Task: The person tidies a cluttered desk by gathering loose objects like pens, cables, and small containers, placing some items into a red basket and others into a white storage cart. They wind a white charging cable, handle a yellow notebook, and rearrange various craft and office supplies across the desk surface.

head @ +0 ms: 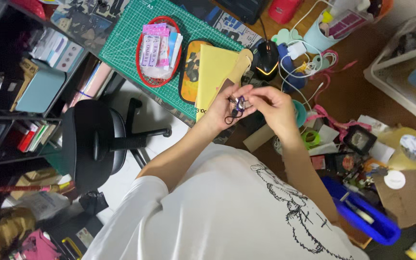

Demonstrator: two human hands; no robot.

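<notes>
Above our white printed T-shirt, just beside the yellow card folder, our left hand and right hand pinch a small purple charm with black loop, mid-fitting; the next move calls for fine fingertip control.

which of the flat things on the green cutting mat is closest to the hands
The yellow booklet: its lower edge runs right beside the left hand. The orange case lies just past it, and the red-rimmed oval tray of packets sits farthest off.
</notes>
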